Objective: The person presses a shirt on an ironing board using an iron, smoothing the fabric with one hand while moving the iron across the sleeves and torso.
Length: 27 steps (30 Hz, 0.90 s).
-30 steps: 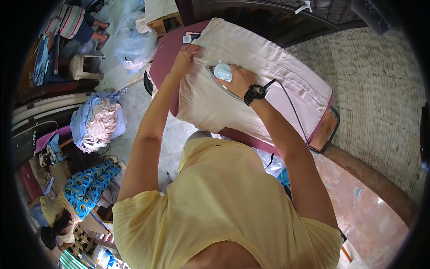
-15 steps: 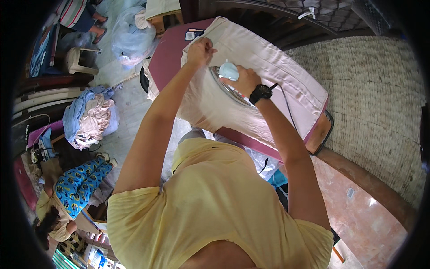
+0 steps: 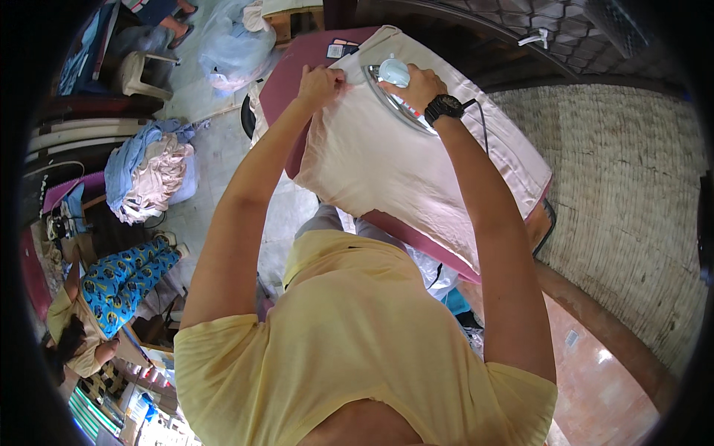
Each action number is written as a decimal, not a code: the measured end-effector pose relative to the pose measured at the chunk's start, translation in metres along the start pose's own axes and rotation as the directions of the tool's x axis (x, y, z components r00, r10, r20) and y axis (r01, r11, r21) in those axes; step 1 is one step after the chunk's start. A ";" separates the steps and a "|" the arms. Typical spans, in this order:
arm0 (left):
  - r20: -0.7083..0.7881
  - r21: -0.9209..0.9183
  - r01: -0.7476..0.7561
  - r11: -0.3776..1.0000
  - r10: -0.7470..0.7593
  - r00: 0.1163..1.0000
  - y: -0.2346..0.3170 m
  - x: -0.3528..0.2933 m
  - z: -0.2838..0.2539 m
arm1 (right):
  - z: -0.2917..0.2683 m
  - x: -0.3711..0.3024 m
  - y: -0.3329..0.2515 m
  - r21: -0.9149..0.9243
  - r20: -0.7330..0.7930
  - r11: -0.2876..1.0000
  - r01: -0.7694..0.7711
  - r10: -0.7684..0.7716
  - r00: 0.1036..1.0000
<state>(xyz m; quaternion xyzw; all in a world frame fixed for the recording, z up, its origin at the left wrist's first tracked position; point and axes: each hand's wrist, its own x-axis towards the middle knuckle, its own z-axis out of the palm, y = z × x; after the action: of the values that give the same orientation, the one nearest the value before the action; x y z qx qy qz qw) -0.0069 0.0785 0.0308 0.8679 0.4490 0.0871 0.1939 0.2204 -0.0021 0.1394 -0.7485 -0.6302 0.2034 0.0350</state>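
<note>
A pale cream-pink cloth (image 3: 387, 160) lies spread over a maroon ironing board (image 3: 297, 56). My right hand (image 3: 421, 88) is wrapped round the handle of a clothes iron (image 3: 394, 73), which has a light-blue front part and a shiny metal base. The iron rests on the cloth toward its far side, its tip pointing away to the left. At the cloth's far left edge, my left hand (image 3: 320, 86) is closed, fingertips pinching the fabric. A dark cord runs from behind my right wrist, which wears a black watch.
Small dark cards or tags (image 3: 342, 49) lie at the board's far left end. A clothes pile (image 3: 152, 175), a plastic stool (image 3: 141, 74) and a clear plastic bag (image 3: 234, 48) are to the left. Another person (image 3: 89, 327) is lower left. A dark metal grille (image 3: 573, 37) stands beyond the board.
My right hand has pushed the iron farther away across the cloth. My left hand has shifted left to the cloth's edge. The whole view has turned slightly.
</note>
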 end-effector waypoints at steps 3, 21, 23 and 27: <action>0.055 -0.092 0.211 0.973 -0.207 0.977 0.009 -0.001 -0.003 | 0.004 0.002 0.003 -0.038 -0.030 0.998 0.058 -0.059 0.998; -0.091 -0.051 -0.342 0.938 0.337 0.937 -0.061 0.004 0.000 | 0.009 -0.003 -0.018 -0.032 -0.011 0.999 0.002 -0.003 1.000; -0.140 -0.003 -0.310 0.951 0.307 0.941 -0.062 0.005 0.002 | 0.010 -0.001 -0.020 -0.048 -0.022 0.999 -0.002 0.001 1.000; -0.091 -0.180 0.052 0.982 -0.069 0.993 -0.042 0.006 -0.005 | 0.009 -0.003 -0.019 -0.049 -0.017 0.999 -0.021 0.020 1.000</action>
<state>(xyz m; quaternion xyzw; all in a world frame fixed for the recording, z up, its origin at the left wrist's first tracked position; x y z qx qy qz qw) -0.0362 0.1059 0.0179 0.8279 0.4744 0.1628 0.2510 0.1988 -0.0032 0.1381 -0.7572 -0.6271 0.1819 0.0197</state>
